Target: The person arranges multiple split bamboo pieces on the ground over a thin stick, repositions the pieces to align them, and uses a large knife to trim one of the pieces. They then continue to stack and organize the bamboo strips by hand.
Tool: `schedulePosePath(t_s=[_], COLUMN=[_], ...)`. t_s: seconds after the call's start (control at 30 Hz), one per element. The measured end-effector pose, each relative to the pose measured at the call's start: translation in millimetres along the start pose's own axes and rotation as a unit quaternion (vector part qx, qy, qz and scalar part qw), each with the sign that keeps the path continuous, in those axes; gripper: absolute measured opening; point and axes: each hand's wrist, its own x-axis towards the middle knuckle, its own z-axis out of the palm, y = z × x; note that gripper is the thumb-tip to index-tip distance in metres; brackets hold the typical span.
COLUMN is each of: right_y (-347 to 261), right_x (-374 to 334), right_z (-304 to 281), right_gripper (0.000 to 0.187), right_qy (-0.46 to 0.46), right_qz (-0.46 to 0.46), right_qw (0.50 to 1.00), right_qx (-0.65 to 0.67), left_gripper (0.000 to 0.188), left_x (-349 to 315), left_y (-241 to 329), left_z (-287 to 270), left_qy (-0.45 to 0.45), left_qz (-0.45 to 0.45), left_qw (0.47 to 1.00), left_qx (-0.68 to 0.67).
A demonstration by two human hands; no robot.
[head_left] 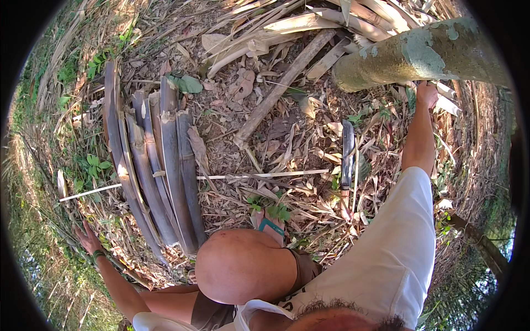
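Note:
My left hand [88, 238] is stretched out low at the left with fingers spread, over dry grass and twigs beside a row of grey split bamboo slats [157, 171]; it holds nothing. My right hand [426, 94] reaches up at the right and rests against the underside of a thick greenish tree trunk [419, 55]; whether it grips is unclear. A long machete [347, 160] lies on the leaf litter between my raised knee [243, 267] and the trunk, touched by neither hand.
Dry bamboo sheaths and pale split pieces [287, 27] pile up at the top. A brown pole [281, 88] lies diagonally across the litter. A thin white stick [259, 176] crosses the ground. My foot in a teal-strapped sandal [270, 225] stands near small green plants.

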Motion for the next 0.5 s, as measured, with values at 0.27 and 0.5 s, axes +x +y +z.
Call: schedulePosePath(t_s=[0.27,0.5], right_y=[76,10], right_x=[-26,-236], right_z=[-9,-143], right_gripper=[0.041,0.008], right_qy=[-0.043,-0.336], right_qz=[0.357,0.161], right_qw=[0.824,0.45], right_qx=[0.439,0.811], left_gripper=[0.074,0.073], left_x=[79,52], left_y=[-12,128], left_z=[-68,-90], left_qy=[0.051,0.076], left_qz=[0.122,0.162], left_qw=[0.99,0.941], left_qx=[-0.043,-0.286])
